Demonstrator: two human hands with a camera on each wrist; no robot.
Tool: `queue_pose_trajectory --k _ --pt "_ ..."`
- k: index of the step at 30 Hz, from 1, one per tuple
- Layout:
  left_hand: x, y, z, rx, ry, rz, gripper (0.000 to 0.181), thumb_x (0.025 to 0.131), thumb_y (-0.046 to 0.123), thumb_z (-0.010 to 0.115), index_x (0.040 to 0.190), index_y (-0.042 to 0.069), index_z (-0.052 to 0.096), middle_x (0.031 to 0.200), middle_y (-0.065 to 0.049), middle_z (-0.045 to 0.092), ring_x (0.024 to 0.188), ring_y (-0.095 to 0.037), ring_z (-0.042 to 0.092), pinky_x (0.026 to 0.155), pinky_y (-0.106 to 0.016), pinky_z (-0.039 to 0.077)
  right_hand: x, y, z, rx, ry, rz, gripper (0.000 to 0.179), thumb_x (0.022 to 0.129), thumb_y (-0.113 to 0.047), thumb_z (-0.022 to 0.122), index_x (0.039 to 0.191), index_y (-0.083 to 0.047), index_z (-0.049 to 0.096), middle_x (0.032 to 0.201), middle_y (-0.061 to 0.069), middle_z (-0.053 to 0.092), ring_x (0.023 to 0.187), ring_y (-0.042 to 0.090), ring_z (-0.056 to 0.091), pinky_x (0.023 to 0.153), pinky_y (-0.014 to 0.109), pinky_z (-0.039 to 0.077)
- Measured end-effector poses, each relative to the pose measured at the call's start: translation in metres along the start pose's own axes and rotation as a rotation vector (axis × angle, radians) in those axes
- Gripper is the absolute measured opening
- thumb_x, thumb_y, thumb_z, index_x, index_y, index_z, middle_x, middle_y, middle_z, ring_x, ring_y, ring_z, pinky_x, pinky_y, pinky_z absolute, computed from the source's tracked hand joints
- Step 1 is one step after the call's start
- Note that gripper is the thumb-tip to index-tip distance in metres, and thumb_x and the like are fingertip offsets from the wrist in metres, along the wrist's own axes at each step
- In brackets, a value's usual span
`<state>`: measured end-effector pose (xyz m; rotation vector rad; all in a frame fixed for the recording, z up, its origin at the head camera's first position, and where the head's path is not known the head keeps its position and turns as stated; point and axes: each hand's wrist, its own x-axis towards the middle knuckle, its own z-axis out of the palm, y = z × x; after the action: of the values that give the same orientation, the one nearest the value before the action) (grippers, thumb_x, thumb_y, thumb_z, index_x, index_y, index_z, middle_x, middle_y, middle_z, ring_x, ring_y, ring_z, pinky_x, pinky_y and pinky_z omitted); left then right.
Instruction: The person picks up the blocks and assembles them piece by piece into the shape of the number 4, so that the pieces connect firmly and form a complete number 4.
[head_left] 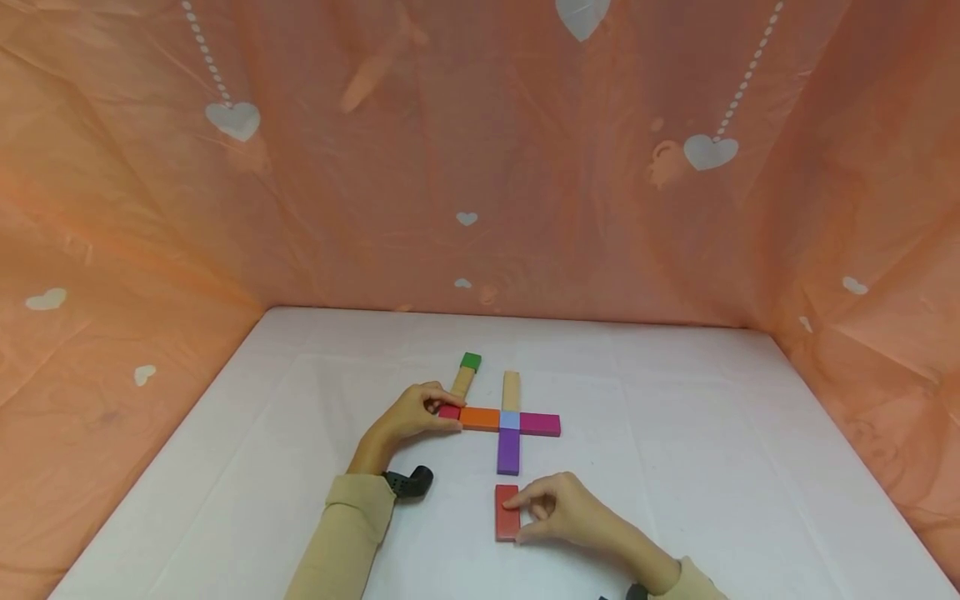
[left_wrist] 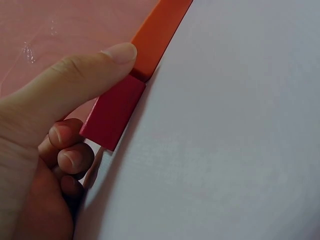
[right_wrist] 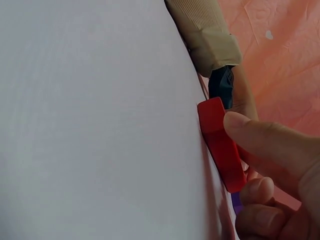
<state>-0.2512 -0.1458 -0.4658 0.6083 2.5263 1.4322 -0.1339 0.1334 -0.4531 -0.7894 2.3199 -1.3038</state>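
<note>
On the left, my left hand [head_left: 411, 413] pinches a small crimson block [left_wrist: 112, 112] between thumb and index finger. Its thumb tip reaches the end of the adjoining orange block [head_left: 482, 419]. A light blue square block [head_left: 509, 419] joins the orange one to a magenta block [head_left: 540, 424]. Above the square lies a plain wooden block [head_left: 512, 390], and below it a purple block [head_left: 508, 452]. Nearer the front, my right hand [head_left: 572, 510] holds a red rectangular block [head_left: 505, 525], its index finger over the top and its thumb at the near corner.
Another plain wooden block [head_left: 462, 382] slants up behind my left hand, with a green block [head_left: 470, 362] at its far end. A white cloth [head_left: 675, 433] covers the table. Orange sheeting [head_left: 487, 167] with white hearts hangs around the back and sides.
</note>
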Motion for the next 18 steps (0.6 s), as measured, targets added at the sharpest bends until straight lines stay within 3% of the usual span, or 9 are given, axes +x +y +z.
queue_pose_trajectory --k 18 --pt "0.0019 -0.0026 0.0007 -0.004 -0.002 -0.003 0.031 0.073 0.016 0.084 0.102 0.007 0.075 0.076 0.000 0.042 0.072 -0.011 0.039 0.065 -0.019 0.030 0.0011 0.0006 -0.0016 0.032 0.018 0.018 0.032 0.076 -0.019 0.081 0.104 -0.004 0.075 0.055 -0.002 0.039 0.055 -0.007 0.035 0.053 0.013 0.032"
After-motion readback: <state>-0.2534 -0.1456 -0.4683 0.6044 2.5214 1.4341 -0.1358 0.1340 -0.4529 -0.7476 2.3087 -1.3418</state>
